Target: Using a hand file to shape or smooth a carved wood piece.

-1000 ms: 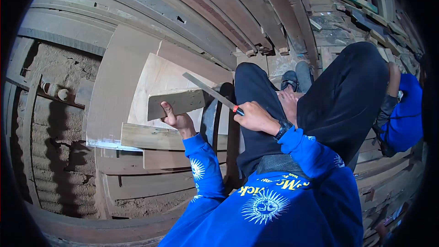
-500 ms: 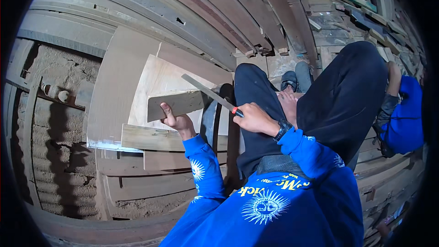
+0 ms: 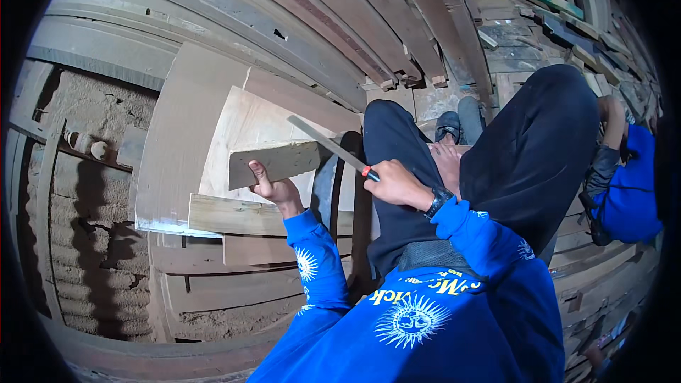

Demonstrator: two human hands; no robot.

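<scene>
My left hand (image 3: 275,189) is closed on a short flat wooden block (image 3: 277,162), thumb on its face and fingers hidden behind it. The block's upper edge looks rough toward its right end. In my right hand (image 3: 399,183), fingers wrapped round, is the red and black handle of a flat file (image 3: 323,140). Its long grey blade slants up and left, crossing the view just above the block's right end; I cannot tell if they touch. Behind the block are a pale plywood sheet (image 3: 234,122) and a narrow wooden board (image 3: 234,214).
Long planks (image 3: 213,18) run across the upper left. A large brown panel (image 3: 162,149) leans beside the plywood. A dusty corrugated surface (image 3: 99,241) lies at far left. Another person in a blue top (image 3: 631,191) is at the right edge, near scattered wood offcuts (image 3: 567,42).
The file's blade tip has shifted slightly to the right. My left hand and the block are almost unmoved. The other person at the right has shifted a little.
</scene>
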